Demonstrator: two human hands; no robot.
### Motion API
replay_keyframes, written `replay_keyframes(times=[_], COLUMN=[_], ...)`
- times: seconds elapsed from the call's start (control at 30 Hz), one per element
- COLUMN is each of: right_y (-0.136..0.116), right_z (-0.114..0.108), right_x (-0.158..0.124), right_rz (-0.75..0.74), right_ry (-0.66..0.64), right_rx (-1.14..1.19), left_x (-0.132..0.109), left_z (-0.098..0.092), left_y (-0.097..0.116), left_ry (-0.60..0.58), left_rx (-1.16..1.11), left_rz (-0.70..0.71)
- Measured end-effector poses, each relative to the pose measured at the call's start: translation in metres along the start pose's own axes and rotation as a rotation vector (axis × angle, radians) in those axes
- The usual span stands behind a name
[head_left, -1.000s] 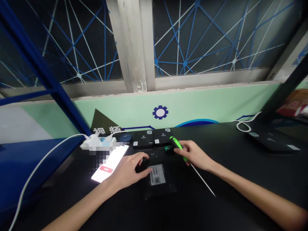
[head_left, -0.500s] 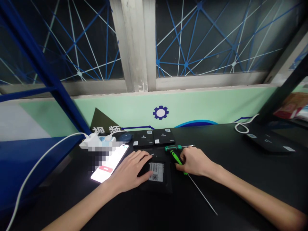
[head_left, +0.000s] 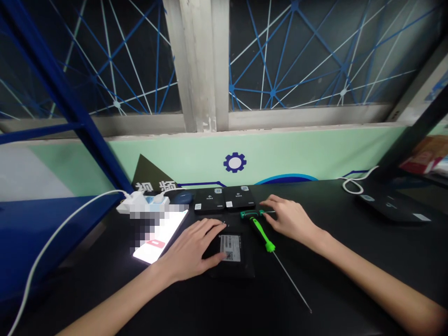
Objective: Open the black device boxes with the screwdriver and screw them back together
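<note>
My left hand [head_left: 194, 247] lies with its fingers spread over the left side of a flat black box [head_left: 245, 268], thumb at the edge of its white printed label [head_left: 230, 248]. My right hand [head_left: 285, 214] hovers with fingers apart around the shaft of a dark green-handled screwdriver [head_left: 249, 214]; I cannot tell whether it touches it. Closer to me rests a bright green screwdriver [head_left: 261, 234], its long shaft pointing toward the front right. Small shiny bits [head_left: 226, 225], too small to name, sit by my left fingertips.
Two more black boxes [head_left: 209, 200] stand side by side at the back of the black table. Left of my hand are a lit phone [head_left: 154, 247], a white power strip [head_left: 140, 204] and a dark blue mouse [head_left: 184, 198]. Another black device [head_left: 392, 205] lies far right by a white cable [head_left: 353, 186].
My right hand has let go of the bright green screwdriver, which now lies on the table. That hand has opened and moved up toward the dark green one. My left hand stays put.
</note>
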State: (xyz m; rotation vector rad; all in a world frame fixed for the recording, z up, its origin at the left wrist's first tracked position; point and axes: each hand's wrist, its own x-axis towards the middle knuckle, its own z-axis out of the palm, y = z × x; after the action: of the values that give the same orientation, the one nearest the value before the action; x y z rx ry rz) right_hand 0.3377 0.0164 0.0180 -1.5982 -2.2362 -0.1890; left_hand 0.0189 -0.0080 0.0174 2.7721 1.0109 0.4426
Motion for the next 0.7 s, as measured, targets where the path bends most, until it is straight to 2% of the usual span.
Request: replay_keyframes(times=[0.07,0.23,0.33,0.43,0.57,0.7], right_y=[0.006,0.015,0.015,0.012,0.003,-0.013], right_z=[0.008,0.015,0.013,0.008,0.002,0.002], right_x=[0.0,0.001,0.002,0.003,0.004,0.003], right_rz=[-0.02,-0.083,-0.102,-0.062,0.08,0.144], right_ry=[-0.058,-0.129,-0.099,0.004,0.175,0.221], right_rx=[-0.028,0.108,0.19,0.326,0.687,1.19], left_x=[-0.001,-0.004,-0.003,-0.002,-0.001,0.0], left_z=[-0.002,-0.005,-0.005,-0.005,-0.004,-0.004], left_y=[-0.003,-0.009,-0.009,-0.008,-0.006,-0.005], left_ry=[-0.043,-0.109,-0.119,-0.138,-0.146,-0.135], left_rx=[-0.007,-0.03,-0.032,-0.024,-0.026,-0.046], left_rz=[0.02,0.096,0.09,0.077,0.067,0.069])
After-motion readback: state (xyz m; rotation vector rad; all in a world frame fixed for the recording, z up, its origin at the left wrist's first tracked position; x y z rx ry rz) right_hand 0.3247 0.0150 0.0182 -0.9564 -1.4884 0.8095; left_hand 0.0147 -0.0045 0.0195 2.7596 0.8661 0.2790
